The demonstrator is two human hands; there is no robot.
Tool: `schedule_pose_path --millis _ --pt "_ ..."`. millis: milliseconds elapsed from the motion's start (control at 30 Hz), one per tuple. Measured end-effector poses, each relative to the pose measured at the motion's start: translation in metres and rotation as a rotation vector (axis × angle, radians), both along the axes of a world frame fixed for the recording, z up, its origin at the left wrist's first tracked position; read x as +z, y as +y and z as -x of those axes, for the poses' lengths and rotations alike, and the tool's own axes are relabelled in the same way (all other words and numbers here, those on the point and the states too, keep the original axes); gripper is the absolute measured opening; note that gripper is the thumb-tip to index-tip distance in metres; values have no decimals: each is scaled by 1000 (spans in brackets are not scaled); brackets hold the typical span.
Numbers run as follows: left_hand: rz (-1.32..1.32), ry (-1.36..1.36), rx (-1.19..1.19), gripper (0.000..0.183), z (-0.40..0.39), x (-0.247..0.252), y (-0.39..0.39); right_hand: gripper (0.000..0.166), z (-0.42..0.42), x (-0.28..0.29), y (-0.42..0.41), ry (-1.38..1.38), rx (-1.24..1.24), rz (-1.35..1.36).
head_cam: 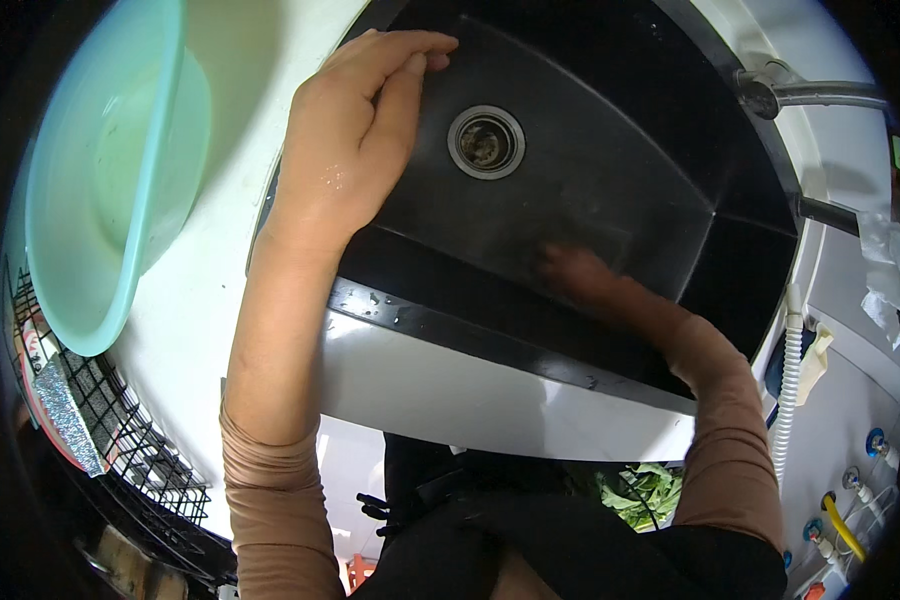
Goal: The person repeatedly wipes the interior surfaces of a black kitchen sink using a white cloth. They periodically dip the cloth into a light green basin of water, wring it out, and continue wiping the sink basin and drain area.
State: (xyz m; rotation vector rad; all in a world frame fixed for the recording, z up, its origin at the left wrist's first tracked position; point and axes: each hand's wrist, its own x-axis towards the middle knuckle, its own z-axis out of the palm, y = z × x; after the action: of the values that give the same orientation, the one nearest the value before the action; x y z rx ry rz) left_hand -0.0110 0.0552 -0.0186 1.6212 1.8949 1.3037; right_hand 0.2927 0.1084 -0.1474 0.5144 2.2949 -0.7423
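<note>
My left hand (352,127) hangs over the left rim of a black sink (615,165). Its fingers are bent together, with the thumb close to them; whether they touch the rim or hold anything is hidden. A few wet specks show near the wrist. Down inside the basin is my right hand (574,274), blurred and curled low by the near wall. Too dark to tell is whether it grips something. Between and beyond the hands lies the round metal drain (487,142), its inside dirty-looking. Water drops dot the sink's front rim (375,300).
A pale green plastic basin (139,210) stands tilted-looking on the white counter (187,300) at left. Below it is a black wire rack (146,450). A metal faucet (765,94) and a white corrugated hose (787,397) are at right. Leafy greens (645,495) lie below the counter.
</note>
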Motion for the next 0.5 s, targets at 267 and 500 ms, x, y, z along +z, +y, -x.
schedule_pose_path --millis 267,500 --pt "24 6 -45 25 -1 4 3 23 70 -13 28 559 -572 -277" --pt "-40 112 -43 24 3 0 1 36 -123 -18 4 -213 -1788 -174"
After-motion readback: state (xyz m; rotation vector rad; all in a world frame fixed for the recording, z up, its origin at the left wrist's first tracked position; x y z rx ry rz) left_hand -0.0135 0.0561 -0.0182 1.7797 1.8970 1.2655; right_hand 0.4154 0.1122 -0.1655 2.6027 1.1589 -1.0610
